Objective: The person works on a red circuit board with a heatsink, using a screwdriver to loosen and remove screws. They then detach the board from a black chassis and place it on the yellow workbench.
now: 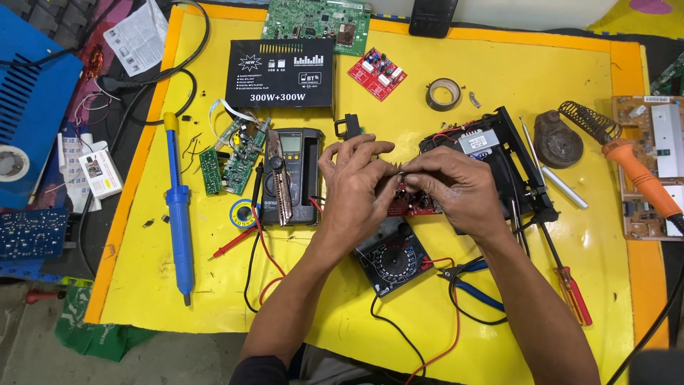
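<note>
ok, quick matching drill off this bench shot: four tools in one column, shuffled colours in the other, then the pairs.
Things:
1. desoldering pump
2. soldering iron handle
3. tape roll
4. small circuit board near the top

Colours:
A. red
B. blue and yellow
C. orange
D. dark grey

Pairs: 1-B, 2-C, 3-D, 4-A

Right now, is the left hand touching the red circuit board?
Touching: the head view shows left hand and right hand fingers closed on the red circuit board.
</note>
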